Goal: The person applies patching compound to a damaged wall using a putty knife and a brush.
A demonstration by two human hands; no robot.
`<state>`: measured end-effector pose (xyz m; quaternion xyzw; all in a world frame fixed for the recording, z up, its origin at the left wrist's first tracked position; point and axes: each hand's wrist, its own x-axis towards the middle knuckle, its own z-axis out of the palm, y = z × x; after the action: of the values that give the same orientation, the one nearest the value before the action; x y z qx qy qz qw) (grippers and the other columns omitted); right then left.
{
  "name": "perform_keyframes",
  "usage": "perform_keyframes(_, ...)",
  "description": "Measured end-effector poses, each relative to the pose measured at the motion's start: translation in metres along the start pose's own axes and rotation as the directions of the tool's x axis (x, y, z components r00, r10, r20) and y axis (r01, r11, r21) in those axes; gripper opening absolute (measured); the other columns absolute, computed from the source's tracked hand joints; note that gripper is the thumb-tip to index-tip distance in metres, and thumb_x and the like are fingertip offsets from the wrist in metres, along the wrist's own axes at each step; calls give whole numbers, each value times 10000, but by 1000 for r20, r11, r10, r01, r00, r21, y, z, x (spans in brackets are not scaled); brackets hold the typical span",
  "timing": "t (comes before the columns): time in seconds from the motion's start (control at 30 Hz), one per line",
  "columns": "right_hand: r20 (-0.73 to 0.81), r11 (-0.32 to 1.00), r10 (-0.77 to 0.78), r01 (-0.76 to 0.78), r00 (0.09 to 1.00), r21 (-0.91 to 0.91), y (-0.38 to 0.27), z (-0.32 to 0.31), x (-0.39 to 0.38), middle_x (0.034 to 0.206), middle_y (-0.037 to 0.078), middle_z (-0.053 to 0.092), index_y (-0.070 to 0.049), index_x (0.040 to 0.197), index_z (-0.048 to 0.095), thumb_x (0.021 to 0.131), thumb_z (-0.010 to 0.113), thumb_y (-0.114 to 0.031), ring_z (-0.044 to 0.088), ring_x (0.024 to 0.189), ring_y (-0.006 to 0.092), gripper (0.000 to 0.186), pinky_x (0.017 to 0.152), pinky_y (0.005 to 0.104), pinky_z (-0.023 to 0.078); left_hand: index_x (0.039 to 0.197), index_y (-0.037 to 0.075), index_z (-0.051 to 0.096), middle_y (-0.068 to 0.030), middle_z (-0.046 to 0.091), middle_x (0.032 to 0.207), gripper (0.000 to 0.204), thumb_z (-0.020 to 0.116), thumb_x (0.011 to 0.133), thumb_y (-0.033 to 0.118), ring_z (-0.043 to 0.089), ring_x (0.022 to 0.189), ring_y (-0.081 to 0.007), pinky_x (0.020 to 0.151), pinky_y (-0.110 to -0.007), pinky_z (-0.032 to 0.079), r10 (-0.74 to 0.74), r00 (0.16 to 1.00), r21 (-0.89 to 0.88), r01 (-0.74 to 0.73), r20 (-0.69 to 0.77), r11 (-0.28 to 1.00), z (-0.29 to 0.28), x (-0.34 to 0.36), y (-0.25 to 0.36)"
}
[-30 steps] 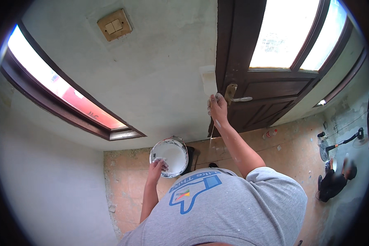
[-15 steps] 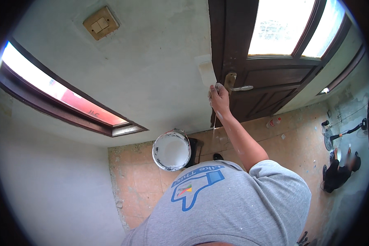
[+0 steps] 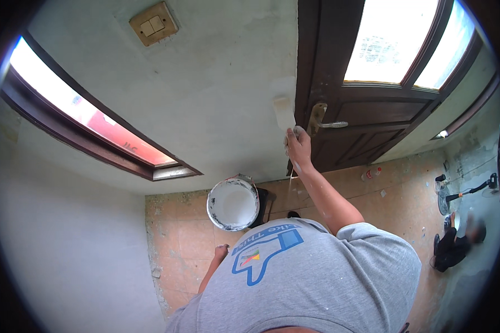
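My right hand (image 3: 299, 147), specked with white paint, is closed around the handle of a wide paintbrush (image 3: 285, 114). The brush's white-coated head lies against the pale wall (image 3: 233, 72), just left of the dark door frame (image 3: 306, 66). Below that hand, a thin pale line hangs down. My left hand (image 3: 221, 251) is low beside my grey shirt, left of my belly; its fingers are too small and partly hidden to read. Between the wall and my body stands a paint-smeared bucket (image 3: 233, 204) with white paint inside.
The brown panelled door (image 3: 372, 119) has a metal handle (image 3: 333, 125). A light switch (image 3: 153, 25) is on the wall; a low window (image 3: 94, 119) lies left. On the tiled floor (image 3: 186, 238) stands a bottle (image 3: 370, 173). A person in dark clothes (image 3: 455, 250) crouches at right, near a fan (image 3: 444, 200).
My right hand and the brush have moved slightly down the wall. My left hand has come into view beside my shirt. The view has shifted a little.
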<state>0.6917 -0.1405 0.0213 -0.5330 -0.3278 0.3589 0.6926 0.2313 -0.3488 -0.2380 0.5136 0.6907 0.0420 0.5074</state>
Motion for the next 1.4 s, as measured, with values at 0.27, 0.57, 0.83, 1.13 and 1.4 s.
perform_keyframes(0.27,82,979,-202,199,976,47,-40,33,19,620,-20,509,-82,838,506,1019,551,-265,435,453,66,261,409,245,338,844,-51,725,-222,709,800,396,638,795,331,693,742,-280,712,-392,532,-124,986,66,131,-109,989,11,-6,-11)
perform_keyframes(0.57,81,991,104,-97,991,-87,-19,21,-19,560,-14,475,-39,795,580,999,579,-293,425,433,77,326,403,247,323,827,-53,728,-229,711,809,400,651,786,337,702,763,-291,719,-396,532,-130,988,-106,122,-79,987,30,7,16)
perform_keyframes(0.83,154,985,134,-148,979,84,-32,48,0,594,4,494,-49,832,568,978,531,-253,439,437,95,253,397,258,317,762,-52,703,-224,697,745,394,650,766,338,695,706,-313,669,-431,523,-71,990,81,81,-126,993,28,12,-4)
perform_keyframes(1.13,262,995,-92,78,961,61,-44,62,-19,606,-8,467,-65,896,549,988,512,-200,433,462,99,168,410,252,326,773,-46,658,-201,664,697,302,634,775,255,657,583,-285,547,-400,520,-213,973,-99,204,-84,974,31,3,-26)
perform_keyframes(1.4,112,944,330,-329,937,-33,-15,66,-35,613,-21,457,-55,930,586,996,519,-226,401,458,73,195,414,245,293,804,-49,671,-198,684,727,312,623,786,259,684,620,-292,580,-401,553,-260,965,-55,258,-42,965,38,9,-20)
